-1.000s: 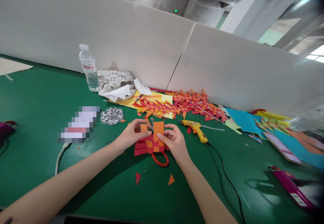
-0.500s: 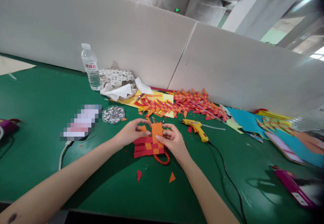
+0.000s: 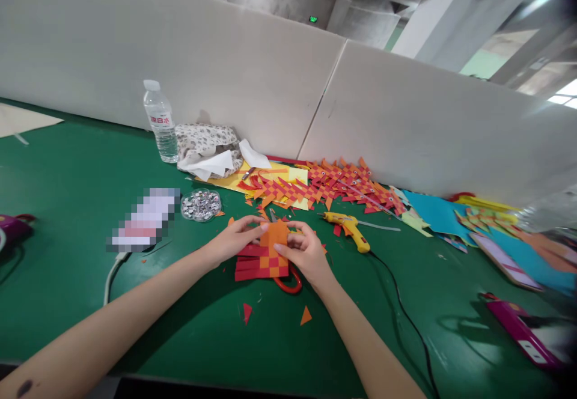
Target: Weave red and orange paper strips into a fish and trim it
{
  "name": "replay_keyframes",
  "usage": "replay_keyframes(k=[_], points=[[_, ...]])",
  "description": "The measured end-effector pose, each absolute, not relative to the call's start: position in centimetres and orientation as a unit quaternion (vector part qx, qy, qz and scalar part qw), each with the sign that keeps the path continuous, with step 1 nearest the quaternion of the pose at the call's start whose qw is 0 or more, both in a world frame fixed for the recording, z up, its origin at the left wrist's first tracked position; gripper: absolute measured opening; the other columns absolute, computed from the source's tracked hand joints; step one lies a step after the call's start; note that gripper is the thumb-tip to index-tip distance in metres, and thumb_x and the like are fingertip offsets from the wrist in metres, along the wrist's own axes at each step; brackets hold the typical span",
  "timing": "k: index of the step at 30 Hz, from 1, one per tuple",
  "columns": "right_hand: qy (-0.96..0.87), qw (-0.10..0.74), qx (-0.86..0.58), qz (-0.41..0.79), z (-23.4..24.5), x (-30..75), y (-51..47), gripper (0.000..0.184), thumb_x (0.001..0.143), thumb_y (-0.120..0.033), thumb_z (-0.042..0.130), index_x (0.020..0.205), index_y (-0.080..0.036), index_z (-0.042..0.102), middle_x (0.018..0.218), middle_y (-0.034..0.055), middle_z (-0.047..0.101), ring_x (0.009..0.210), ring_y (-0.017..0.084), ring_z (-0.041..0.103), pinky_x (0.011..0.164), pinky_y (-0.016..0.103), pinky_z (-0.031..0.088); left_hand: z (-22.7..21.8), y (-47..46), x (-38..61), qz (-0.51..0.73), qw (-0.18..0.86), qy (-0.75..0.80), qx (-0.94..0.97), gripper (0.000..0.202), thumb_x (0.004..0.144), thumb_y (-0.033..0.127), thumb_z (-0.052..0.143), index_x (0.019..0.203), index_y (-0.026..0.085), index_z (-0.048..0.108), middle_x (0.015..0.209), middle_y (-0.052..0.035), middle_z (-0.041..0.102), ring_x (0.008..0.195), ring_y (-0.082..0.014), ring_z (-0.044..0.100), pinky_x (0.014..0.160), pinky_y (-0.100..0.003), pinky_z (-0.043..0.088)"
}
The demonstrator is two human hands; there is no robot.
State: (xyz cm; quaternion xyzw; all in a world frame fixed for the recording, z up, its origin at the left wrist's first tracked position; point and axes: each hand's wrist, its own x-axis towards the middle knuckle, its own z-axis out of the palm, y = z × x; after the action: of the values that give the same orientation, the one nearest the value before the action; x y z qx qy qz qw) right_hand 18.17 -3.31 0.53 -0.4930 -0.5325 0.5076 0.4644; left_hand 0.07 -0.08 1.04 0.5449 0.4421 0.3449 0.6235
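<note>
Both my hands meet over a red and orange woven paper piece (image 3: 264, 261) lying on the green table (image 3: 81, 194). My left hand (image 3: 237, 240) pinches the orange strips at its top left edge. From the right, my right hand (image 3: 304, 252) curls its fingers onto the same orange strips. Under the weave lie scissors, only a red handle loop (image 3: 288, 283) and the blade tips showing.
A yellow glue gun (image 3: 349, 231) with a black cable lies right of my hands. Finished woven pieces (image 3: 324, 187) are heaped by the white partition, beside a water bottle (image 3: 160, 121), a cloth and a dish of googly eyes (image 3: 201, 205). Paper scraps (image 3: 305, 316) lie close by; coloured sheets and a phone at right.
The orange strips have been pushed down flatter onto the weave, and both hands have dropped slightly with them. The camera view shifted a little.
</note>
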Motion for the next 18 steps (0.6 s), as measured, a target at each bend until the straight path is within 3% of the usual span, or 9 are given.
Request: replay_keyframes(k=[3, 9, 18], points=[[-0.519, 0.482, -0.502, 0.496, 0.65, 18.52, -3.13, 0.054, 0.057, -0.032, 0.078, 0.1, -0.022, 0.046, 0.065, -0.0047, 0.061, 0.059, 0.014, 0.06, 0.061, 0.028, 0.047, 1.36, -0.15, -0.01, 0.346, 0.64, 0.456, 0.512, 0.043, 0.072, 0.051, 0.059, 0.099, 0.017, 0.059, 0.077, -0.0008, 0.063, 0.071, -0.0142, 0.06, 0.069, -0.026, 0.044], [-0.509, 0.484, -0.505, 0.501, 0.44, 18.53, -3.08, 0.055, 0.056, -0.03, 0.078, 0.1, -0.021, 0.046, 0.065, -0.0043, 0.063, 0.059, 0.014, 0.061, 0.061, 0.028, 0.048, 1.27, -0.05, -0.23, 0.35, 0.602, 0.433, 0.572, 0.055, 0.064, 0.031, 0.072, 0.113, 0.017, 0.051, 0.073, -0.0015, 0.066, 0.067, -0.0149, 0.061, 0.066, -0.027, 0.044], [-0.503, 0.469, -0.486, 0.539, 0.65, 18.2, -3.25, 0.06, 0.055, -0.027, 0.079, 0.103, -0.022, 0.043, 0.081, 0.0019, 0.07, 0.074, 0.019, 0.067, 0.071, 0.032, 0.05, 1.02, -0.12, -0.21, 0.37, 0.597, 0.426, 0.57, 0.042, 0.067, 0.028, 0.07, 0.104, 0.017, 0.052, 0.071, -0.001, 0.067, 0.065, -0.0128, 0.061, 0.063, -0.024, 0.043]])
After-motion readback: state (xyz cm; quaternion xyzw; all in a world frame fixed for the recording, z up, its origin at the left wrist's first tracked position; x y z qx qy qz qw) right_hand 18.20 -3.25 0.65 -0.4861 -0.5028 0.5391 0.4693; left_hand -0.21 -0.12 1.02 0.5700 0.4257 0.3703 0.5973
